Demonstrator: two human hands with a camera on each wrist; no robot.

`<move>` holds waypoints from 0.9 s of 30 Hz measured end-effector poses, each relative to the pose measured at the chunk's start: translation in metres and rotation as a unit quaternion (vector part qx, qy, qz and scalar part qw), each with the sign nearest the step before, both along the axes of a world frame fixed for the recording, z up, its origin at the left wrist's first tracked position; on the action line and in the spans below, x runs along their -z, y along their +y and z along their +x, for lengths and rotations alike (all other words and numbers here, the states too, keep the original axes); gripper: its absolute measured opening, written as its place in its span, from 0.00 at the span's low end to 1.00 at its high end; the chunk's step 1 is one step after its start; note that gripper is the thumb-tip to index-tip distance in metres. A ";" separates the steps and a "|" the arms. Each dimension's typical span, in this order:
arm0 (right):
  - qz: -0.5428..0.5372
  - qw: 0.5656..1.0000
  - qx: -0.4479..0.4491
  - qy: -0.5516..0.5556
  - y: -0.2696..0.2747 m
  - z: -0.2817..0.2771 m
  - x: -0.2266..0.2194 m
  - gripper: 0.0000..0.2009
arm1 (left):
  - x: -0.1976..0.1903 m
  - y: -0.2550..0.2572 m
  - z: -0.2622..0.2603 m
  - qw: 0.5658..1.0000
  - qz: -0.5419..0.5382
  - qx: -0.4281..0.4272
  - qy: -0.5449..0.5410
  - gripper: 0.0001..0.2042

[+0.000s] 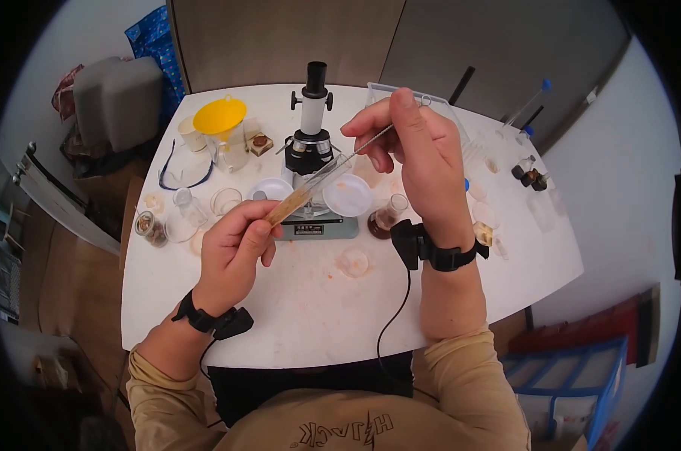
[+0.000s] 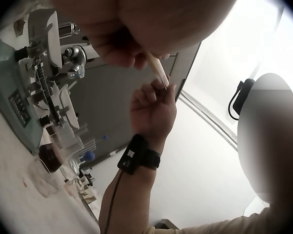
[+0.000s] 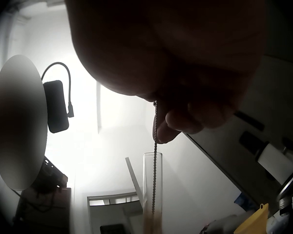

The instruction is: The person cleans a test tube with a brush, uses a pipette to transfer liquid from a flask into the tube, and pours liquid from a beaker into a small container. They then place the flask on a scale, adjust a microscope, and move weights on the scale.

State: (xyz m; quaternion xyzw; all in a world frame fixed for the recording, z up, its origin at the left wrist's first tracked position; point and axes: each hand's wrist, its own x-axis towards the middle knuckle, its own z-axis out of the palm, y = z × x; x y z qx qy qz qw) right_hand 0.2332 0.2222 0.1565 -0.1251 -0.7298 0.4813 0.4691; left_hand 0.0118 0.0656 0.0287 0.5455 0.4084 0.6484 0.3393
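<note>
A glass test tube slants up to the right over the balance scale. My left hand grips its lower end between thumb and fingers. Tan material fills the tube's lower part. My right hand pinches the twisted wire handle of a test tube brush, whose ring end shows beyond the fingers. In the right wrist view the brush wire runs down through the tube's open mouth. The left wrist view shows the pale tube between both hands.
A microscope stands behind the scale, a yellow funnel at back left. A flask of dark liquid is right of the scale. Safety glasses and a glass jar lie left; a small dish sits in front.
</note>
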 end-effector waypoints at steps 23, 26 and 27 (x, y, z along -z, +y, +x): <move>0.016 0.989 0.115 0.092 0.010 0.040 -0.026 0.29 | -0.018 -0.016 -0.001 0.999 -0.018 0.041 0.009 0.20; 0.035 0.986 0.125 0.107 0.013 0.050 -0.030 0.28 | -0.019 -0.017 0.002 0.999 -0.014 0.035 -0.006 0.16; 0.036 0.986 0.123 0.104 0.014 0.054 -0.030 0.28 | -0.020 -0.016 0.001 0.999 -0.013 0.033 -0.010 0.16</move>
